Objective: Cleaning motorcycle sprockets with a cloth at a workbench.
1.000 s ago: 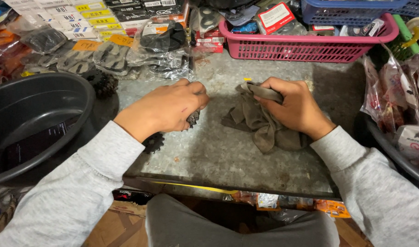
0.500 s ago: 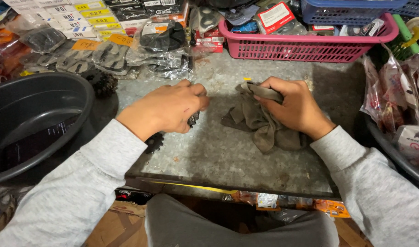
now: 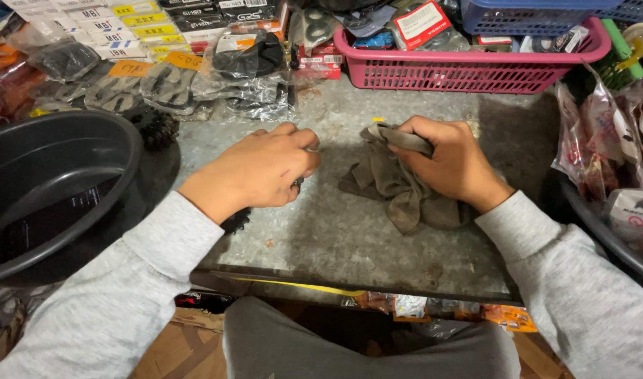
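My left hand [image 3: 261, 172] sits at about ten o'clock from the middle of the grey, scuffed metal table [image 3: 349, 238], knuckles up, its grip closed over a small dark toothed metal part [image 3: 235, 220] whose edge shows under the wrist at seven o'clock of the hand; another dark sliver peeks out beside the fingertips, and I cannot tell whether it is the same piece. My right hand [image 3: 451, 165] lies at two o'clock from the table's middle, its grip closed on a crumpled grey-brown cloth rag [image 3: 398, 186]; one fold of the rag runs across the top of the fingers, and the rest spreads on the table at eight o'clock of that hand. The two hands are near each other but apart.

At nine o'clock, off the table's edge, stands a large round black plastic tub [image 3: 58, 186]. At twelve o'clock a pink slotted plastic basket [image 3: 469, 67] holds boxed goods, with a blue plastic crate [image 3: 539, 14] behind it. At eleven o'clock lie clear bags of dark rubber parts [image 3: 247, 77], and at three o'clock more clear plastic packets [image 3: 602, 140] are heaped.
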